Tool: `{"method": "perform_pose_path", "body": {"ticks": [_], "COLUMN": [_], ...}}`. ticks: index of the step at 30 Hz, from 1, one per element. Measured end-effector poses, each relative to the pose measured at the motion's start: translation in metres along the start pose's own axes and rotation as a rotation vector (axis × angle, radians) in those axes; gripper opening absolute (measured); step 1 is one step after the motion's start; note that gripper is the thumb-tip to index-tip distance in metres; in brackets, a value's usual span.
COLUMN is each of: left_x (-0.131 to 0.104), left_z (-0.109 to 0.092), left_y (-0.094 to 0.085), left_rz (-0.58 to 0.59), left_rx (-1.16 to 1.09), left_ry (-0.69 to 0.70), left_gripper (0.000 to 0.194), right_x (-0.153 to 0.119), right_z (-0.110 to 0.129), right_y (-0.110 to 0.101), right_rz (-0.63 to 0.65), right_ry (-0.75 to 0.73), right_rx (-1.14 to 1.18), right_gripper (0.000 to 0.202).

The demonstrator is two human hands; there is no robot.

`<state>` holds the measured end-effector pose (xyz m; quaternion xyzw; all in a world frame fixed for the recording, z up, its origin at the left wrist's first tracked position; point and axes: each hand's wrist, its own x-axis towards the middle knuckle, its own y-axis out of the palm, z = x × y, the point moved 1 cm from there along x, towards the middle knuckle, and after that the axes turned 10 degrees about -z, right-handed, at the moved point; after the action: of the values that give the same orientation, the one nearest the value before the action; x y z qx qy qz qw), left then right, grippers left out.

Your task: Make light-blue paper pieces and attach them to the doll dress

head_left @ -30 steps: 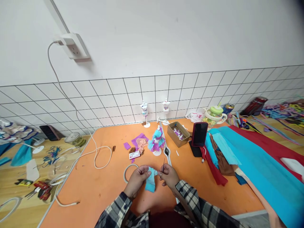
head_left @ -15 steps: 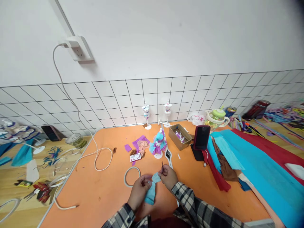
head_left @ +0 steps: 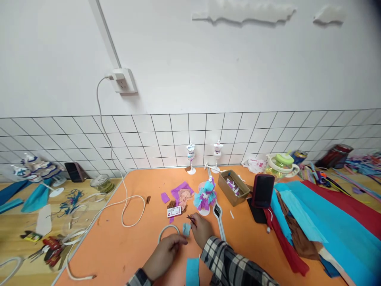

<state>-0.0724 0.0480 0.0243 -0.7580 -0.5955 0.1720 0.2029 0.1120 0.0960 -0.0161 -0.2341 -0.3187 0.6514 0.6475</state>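
Note:
My right hand is closed around what looks like a small pair of dark scissors; most of the tool is hidden by the fingers. Just left of it lies a small light blue fabric piece on the orange tabletop. My left hand, fingers stretched out and holding nothing, is below that piece and partly covers a white ring. A longer blue fabric strip lies nearer to me, between my forearms. Beyond my hands stands a miniature dress form in blue and purple fabric.
A white-and-red packet sits by purple and peach fabric scraps. An open cardboard box and a phone on a stand are to the right, beside long fabric sheets. A white cable runs along the left.
The blue fabric has left my left hand: the small piece and the longer strip now lie apart on the table. My right hand moved left with the scissors. The camera view tilted up.

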Motion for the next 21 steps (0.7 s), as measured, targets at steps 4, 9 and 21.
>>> {"method": "perform_pose_path", "body": {"ticks": [4,9,21], "left_x": [0.034,0.076,0.084], "left_z": [-0.015,-0.006,0.027], "left_y": [-0.033,-0.047,-0.042], "left_rz": [-0.166,-0.044,0.035], "left_rx": [0.396,0.654,0.669], "left_ry": [0.061,0.116,0.209], "left_gripper": [0.029,0.034,0.056], "right_x": [-0.014,-0.027,0.01], "right_z": [-0.003,0.001,0.018], "right_y": [-0.009,-0.013,-0.01], "right_rz": [0.072,0.266,0.216], "right_ry": [-0.131,-0.347,-0.272], "right_rx": [-0.022,-0.086,-0.232], "right_gripper": [0.042,0.044,0.033]}}
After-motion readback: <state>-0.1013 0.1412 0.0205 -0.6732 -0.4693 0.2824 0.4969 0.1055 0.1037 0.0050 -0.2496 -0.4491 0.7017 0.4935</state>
